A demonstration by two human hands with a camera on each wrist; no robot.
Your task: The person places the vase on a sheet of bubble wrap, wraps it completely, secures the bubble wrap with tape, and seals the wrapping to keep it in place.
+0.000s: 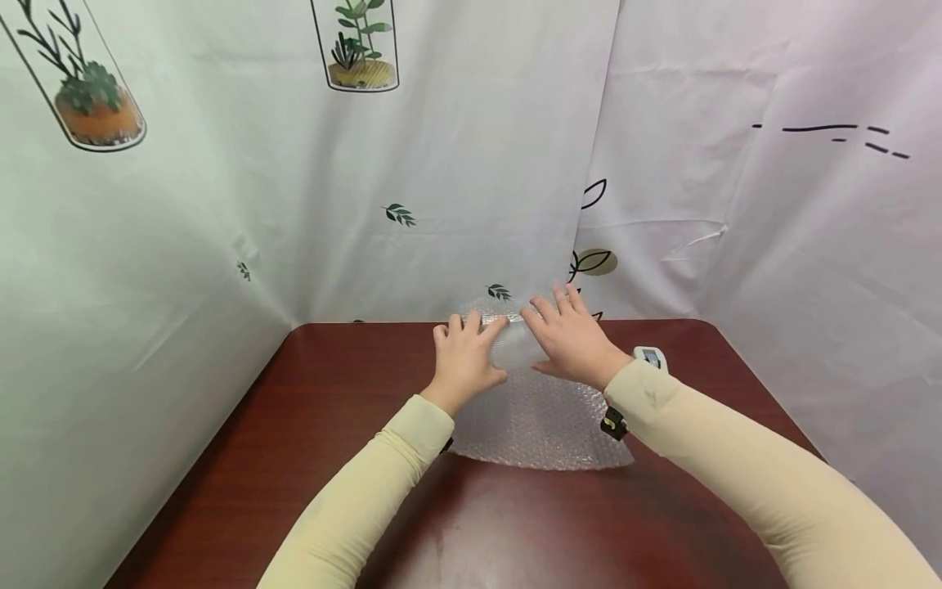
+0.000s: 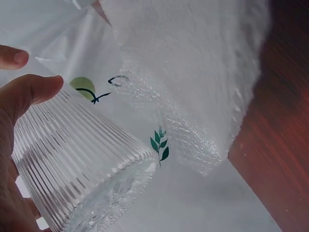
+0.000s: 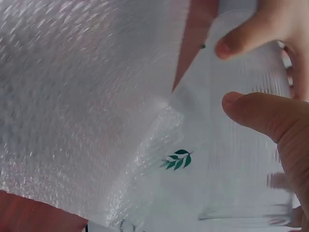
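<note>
A clear ribbed drinking glass point(image 1: 513, 350) lies sideways between both hands, above a sheet of bubble wrap point(image 1: 540, 429). My left hand point(image 1: 464, 364) holds one end of it, with the thumb in front and the fingers round the far side. At the other end my right hand point(image 1: 570, 335) holds it, thumb near and fingers spread behind. The ribs and thick base of the glass point(image 2: 87, 154) stand out in the left wrist view. In the right wrist view, both thumbs lie along the glass point(image 3: 241, 159), and the bubble wrap point(image 3: 72, 106) fills the left side.
The dark red table point(image 1: 331, 409) reaches the white printed curtain point(image 1: 441, 164) at the back. More curtain hangs on both sides. A white device with a small screen point(image 1: 651, 358) shows beside the right wrist.
</note>
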